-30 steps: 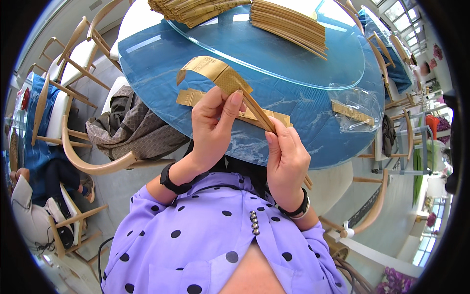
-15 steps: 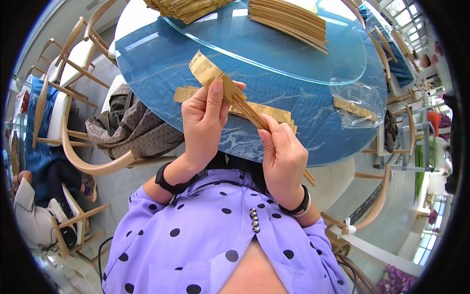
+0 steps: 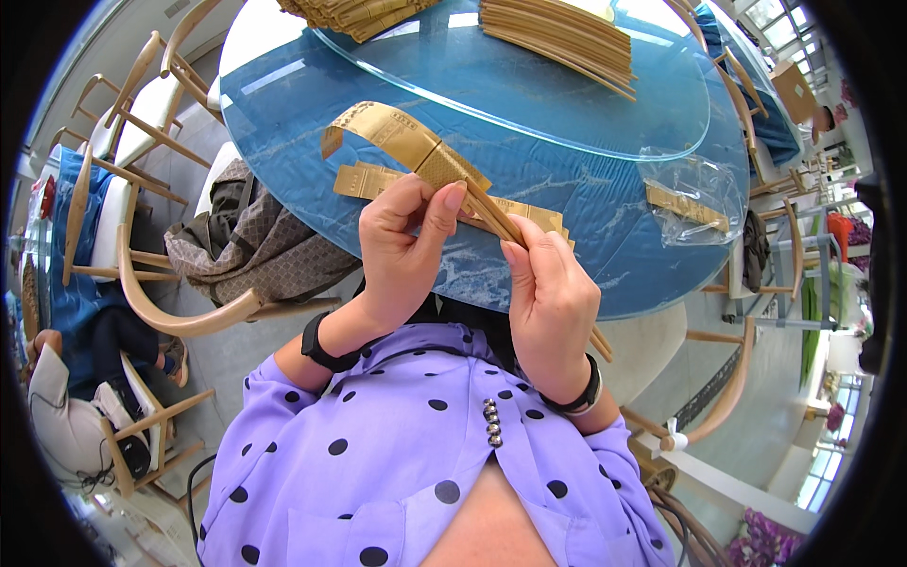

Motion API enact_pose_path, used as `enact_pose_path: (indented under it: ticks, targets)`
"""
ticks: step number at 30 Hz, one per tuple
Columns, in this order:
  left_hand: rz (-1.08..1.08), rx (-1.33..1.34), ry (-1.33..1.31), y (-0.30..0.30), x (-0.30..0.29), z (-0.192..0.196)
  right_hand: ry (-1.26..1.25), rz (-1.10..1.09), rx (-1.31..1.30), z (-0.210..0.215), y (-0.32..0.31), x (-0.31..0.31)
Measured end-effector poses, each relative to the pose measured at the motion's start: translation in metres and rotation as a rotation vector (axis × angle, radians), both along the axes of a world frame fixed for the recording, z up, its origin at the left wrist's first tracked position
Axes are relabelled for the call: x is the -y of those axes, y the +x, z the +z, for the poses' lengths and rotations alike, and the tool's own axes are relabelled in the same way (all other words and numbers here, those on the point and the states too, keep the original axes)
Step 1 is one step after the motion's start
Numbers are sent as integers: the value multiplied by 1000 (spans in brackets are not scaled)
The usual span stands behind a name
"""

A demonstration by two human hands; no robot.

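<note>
A pair of wooden chopsticks (image 3: 490, 214) slants in front of me, its far end inside a gold paper sleeve (image 3: 387, 123). The loose end of the sleeve curls over to the left. My left hand (image 3: 402, 250) pinches the sleeve and chopsticks between thumb and fingers, near where the wood comes out. Lower down, my right hand (image 3: 555, 307) is closed round the chopsticks, and their tips stick out below it. Beneath my hands, more flat gold paper sleeves (image 3: 359, 180) lie on the table, partly hidden by my fingers.
On the blue round table (image 3: 283, 142) stands a raised glass turntable (image 3: 529, 132). It carries a stack of wooden chopsticks (image 3: 562, 47) and a pile of gold sleeves (image 3: 359, 14). A clear plastic bag (image 3: 704, 175) lies right. A patterned bag (image 3: 260, 241) sits on a chair at left.
My left hand has moved slightly down and right along the chopsticks, toward my right hand. More of the gold sleeve shows, and its free end now curls to the left.
</note>
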State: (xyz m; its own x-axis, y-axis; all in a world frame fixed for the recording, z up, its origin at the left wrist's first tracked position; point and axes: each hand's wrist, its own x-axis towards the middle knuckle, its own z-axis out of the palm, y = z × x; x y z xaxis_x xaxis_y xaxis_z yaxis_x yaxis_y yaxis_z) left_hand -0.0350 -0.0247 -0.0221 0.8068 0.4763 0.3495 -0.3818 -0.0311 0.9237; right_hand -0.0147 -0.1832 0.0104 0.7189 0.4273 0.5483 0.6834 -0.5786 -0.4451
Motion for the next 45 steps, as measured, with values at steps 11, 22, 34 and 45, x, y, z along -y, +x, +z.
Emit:
enact_pose_path:
  ticks: [11, 22, 34, 45]
  targets:
    - [68, 39, -317, 11, -22, 19, -43, 171, -93, -6, 3, 6]
    - [64, 26, -45, 10, -30, 10, -29, 135, -103, -13, -9, 32]
    - [30, 33, -205, 16, -23, 14, 8, 156, -149, -12, -6, 20]
    - [126, 32, 21, 10, -28, -3, 19, 124, -134, -11, -5, 12]
